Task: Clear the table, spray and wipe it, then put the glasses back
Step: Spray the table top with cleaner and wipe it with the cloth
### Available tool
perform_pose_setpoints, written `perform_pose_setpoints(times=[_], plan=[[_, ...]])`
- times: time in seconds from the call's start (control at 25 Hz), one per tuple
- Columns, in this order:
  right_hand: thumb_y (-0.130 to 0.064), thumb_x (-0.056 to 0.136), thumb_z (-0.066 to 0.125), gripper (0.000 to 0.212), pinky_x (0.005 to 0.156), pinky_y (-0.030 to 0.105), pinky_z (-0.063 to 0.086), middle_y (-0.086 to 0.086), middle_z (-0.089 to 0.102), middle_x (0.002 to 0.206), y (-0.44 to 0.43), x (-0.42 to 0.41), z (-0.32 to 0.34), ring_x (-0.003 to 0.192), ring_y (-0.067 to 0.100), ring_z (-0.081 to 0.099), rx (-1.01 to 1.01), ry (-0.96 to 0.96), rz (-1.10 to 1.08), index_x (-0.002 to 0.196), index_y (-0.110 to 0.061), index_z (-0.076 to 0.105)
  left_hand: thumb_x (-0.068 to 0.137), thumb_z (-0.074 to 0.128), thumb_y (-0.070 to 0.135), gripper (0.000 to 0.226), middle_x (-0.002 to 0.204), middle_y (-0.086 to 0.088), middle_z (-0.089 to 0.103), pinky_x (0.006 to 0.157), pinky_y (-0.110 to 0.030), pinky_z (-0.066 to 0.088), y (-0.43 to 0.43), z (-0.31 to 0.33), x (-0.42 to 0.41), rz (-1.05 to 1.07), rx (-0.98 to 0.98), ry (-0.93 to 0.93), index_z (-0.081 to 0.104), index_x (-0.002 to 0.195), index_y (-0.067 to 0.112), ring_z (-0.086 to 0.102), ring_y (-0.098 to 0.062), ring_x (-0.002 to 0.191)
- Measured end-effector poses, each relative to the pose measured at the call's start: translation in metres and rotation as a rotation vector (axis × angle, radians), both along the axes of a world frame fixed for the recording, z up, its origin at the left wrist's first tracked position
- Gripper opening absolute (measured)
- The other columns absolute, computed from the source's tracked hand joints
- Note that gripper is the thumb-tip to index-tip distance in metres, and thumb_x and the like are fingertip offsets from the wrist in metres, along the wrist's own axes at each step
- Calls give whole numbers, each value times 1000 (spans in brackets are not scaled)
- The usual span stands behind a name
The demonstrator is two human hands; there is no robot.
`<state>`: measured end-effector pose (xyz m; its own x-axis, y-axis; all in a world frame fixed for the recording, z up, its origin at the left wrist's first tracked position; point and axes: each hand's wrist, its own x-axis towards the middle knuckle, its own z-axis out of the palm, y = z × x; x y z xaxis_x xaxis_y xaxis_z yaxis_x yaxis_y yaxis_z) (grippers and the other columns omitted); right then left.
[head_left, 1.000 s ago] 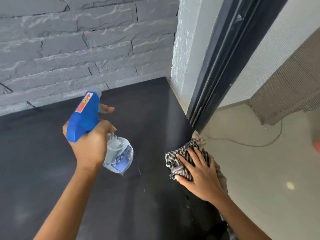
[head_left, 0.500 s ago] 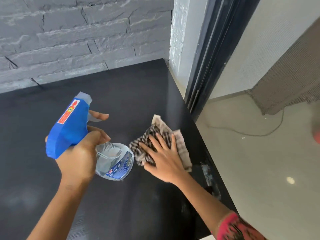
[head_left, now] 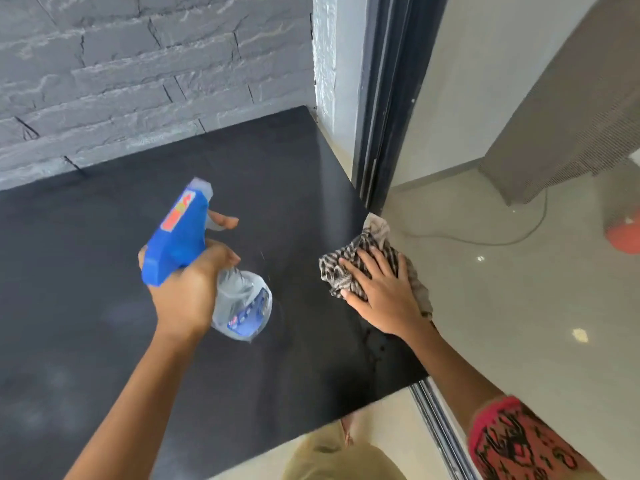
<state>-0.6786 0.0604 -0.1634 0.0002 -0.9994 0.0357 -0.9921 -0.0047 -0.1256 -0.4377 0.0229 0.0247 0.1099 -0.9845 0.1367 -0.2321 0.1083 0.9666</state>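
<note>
The striped cloth (head_left: 360, 268) is lying at the black table's (head_left: 104, 271) right edge, overhanging it, under the flat, spread right hand (head_left: 382, 299); half a second ago it was further inboard. The left hand (head_left: 187, 292) is gripping the spray bottle (head_left: 207, 261) above open tabletop. Its label is too blurred to read.

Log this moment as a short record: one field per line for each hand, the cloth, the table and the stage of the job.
left hand: grips spray bottle by its neck, above the table
right hand: flat on the cloth
cloth: striped, bunched, at the table's right edge
table: dark top, no glasses in view
stage: spraying and wiping
</note>
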Motion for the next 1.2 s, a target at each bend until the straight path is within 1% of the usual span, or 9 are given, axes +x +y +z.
perform_pose_setpoints(times=[0.08,0.2,0.36,0.52,0.64,0.8,0.92,1.0,1.2], plan=[[-58,87,37,55,109,59,17,0,42,144,53,-3,-1,138,25,31,-34,-10,-8,138,-38,40,52,55,15,19,85,2,67,61,-28,46,0,-2,0,-24,14,-21,60,69,23,56,-26,67],[-55,85,42,54,108,58,20,3,49,139,114,0,-4,134,27,37,-73,-8,-52,134,-35,46,57,53,7,18,89,2,66,58,-25,46,0,-4,1,-39,36,14,58,71,17,54,-18,65],[-54,81,44,53,106,62,18,6,52,137,114,44,-2,131,31,40,-48,-41,-83,130,-34,51,57,52,4,21,95,3,66,58,-20,48,1,0,1,-69,60,59,56,70,20,57,-12,70],[-54,84,37,56,110,61,5,4,43,145,92,111,1,138,29,31,-5,-86,140,136,-36,43,58,54,4,25,95,6,68,68,-24,50,1,1,3,-72,89,59,58,68,26,59,-14,79],[-52,86,40,54,110,60,7,0,37,149,121,100,-2,141,24,25,3,-89,325,138,-40,36,61,53,0,30,97,4,68,67,-20,52,1,2,3,-83,96,64,58,70,28,62,-9,79],[-52,83,38,53,107,64,20,-1,43,145,114,18,-2,138,21,32,-58,-59,97,135,-41,42,65,53,-2,28,96,7,69,63,-15,52,4,4,4,-95,101,78,57,76,25,63,-3,77],[-55,84,21,62,110,62,11,1,28,153,66,-10,4,144,25,15,61,-15,-83,142,-38,32,71,53,-7,34,95,9,69,64,-16,52,5,5,3,-99,104,80,56,77,26,63,-3,78],[-53,86,21,62,112,61,2,3,20,156,42,21,7,145,28,5,83,-40,-136,144,-35,28,72,52,-9,36,95,9,68,66,-16,52,4,5,4,-108,111,81,56,79,26,63,-3,79],[-48,83,31,59,111,61,-3,4,30,152,83,133,1,143,28,15,39,-76,217,140,-35,36,71,55,-7,36,96,9,68,68,-17,52,5,5,7,-129,106,77,56,80,28,62,-2,80]])
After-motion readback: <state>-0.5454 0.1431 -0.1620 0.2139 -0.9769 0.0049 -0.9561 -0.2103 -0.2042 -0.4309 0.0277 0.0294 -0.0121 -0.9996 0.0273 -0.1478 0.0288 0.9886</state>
